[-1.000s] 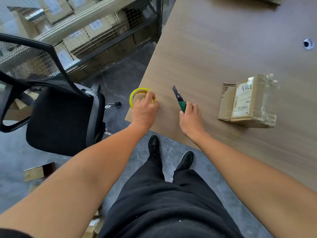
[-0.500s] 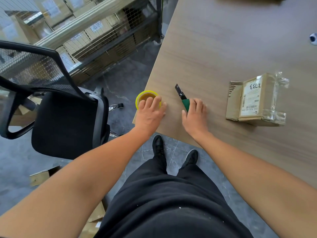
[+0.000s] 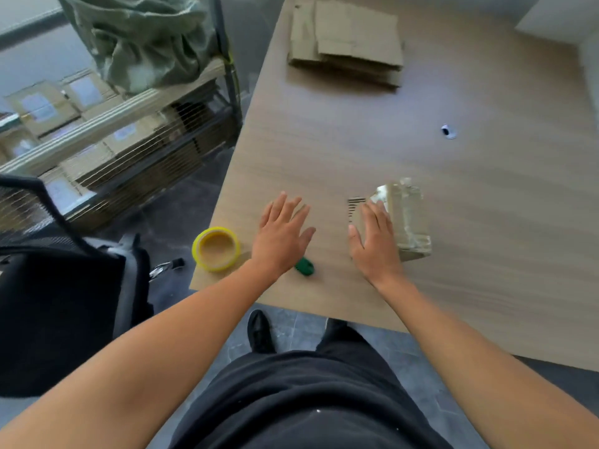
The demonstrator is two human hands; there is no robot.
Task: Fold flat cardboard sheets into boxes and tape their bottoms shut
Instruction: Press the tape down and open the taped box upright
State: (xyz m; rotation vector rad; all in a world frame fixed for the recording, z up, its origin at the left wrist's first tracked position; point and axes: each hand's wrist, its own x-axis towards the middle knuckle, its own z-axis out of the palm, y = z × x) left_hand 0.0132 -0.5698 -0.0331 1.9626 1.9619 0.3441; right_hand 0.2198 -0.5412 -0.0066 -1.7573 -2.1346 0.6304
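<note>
Tape roll [image 3: 216, 249] left of cutter [image 3: 304, 266] — box [image 3: 405, 218] right.

both hands over the table [image 3: 486, 196], fingers straight and spread. my left hand [image 3: 282, 236] holds nothing, and a green cutter handle [image 3: 304, 267] pokes out from under its wrist side. yellow tape roll [image 3: 216, 249] lies flat just left of it, near the table corner. my right hand [image 3: 376, 244] overlaps the left side of the small taped box [image 3: 406, 218]; contact unclear, frame is blurred. stack of flat cardboard sheets [image 3: 350, 43] lies at the far end. black chair [image 3: 64, 303] on my left.
</note>
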